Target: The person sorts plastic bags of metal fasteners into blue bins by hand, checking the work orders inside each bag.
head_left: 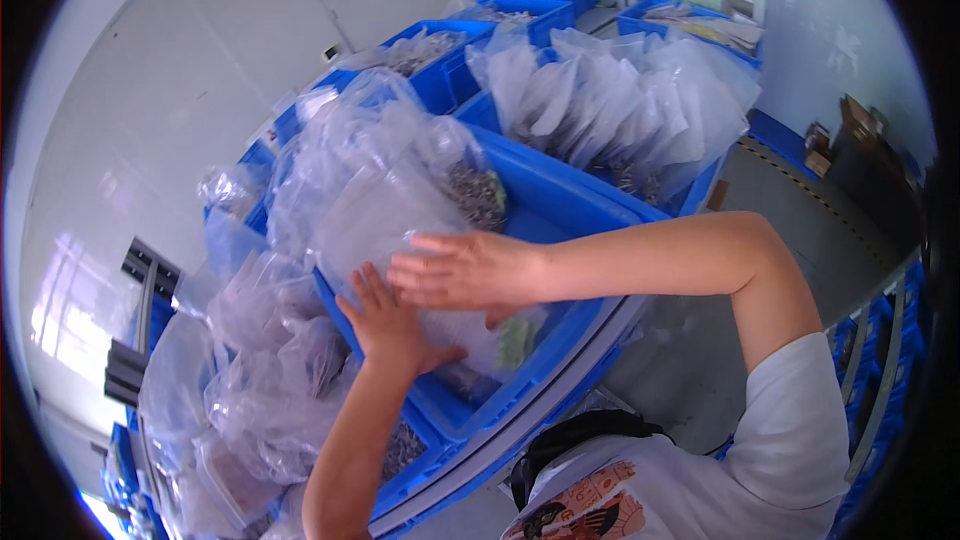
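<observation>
My left hand (388,328) lies with its fingers spread on a translucent plastic bag (360,220) inside a blue bin (540,190). Beside it and partly over it, my right hand (465,275) rests with its fingers stretched out, held roughly flat. A heap of small metal-looking parts (475,195) shows at the far side of the bag. Near my right thumb, a pale green slip (517,340) sits at the bin's near end. Beneath my palms the bag's contents are hidden.
Bulky clear bags (270,370) crowd the left side. A neighbouring blue bin holds a row of upright bags (630,100). More blue bins (530,15) of bagged parts stand farther back. A grey rail (590,340) edges the near side. Dark shelving (865,170) stands at the right.
</observation>
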Available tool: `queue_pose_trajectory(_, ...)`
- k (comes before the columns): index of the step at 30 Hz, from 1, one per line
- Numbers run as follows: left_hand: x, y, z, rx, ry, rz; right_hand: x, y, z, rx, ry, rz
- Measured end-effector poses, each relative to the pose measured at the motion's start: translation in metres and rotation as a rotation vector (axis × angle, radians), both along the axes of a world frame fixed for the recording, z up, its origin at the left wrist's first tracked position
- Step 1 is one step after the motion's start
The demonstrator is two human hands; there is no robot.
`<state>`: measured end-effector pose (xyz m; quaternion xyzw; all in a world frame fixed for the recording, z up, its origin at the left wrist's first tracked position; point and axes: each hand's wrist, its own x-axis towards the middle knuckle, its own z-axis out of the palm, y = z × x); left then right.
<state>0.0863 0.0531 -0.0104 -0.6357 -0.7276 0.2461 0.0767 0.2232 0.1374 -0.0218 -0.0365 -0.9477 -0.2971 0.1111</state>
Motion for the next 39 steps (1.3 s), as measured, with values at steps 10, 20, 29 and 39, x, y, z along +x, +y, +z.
queue_pose_trajectory(10, -0.012, 0.027, -0.03, -0.123, 0.006, 0.038, -0.011, 0.038, -0.034, -0.61, -0.477, -0.137)
queue_pose_trajectory(20, -0.048, 0.021, 0.02, -0.067, -0.435, -0.091, -0.032, 0.015, -0.001, -0.39, -0.475, -0.191)
queue_pose_trajectory(29, -0.107, -0.195, 0.112, 0.116, -0.542, -0.038, -0.067, -0.039, 0.077, -0.623, -0.185, -0.151)
queue_pose_trajectory(39, -0.152, -0.284, 0.058, 0.373, -0.702, 0.158, -0.137, -0.124, 0.026, -1.116, -0.368, 0.389)
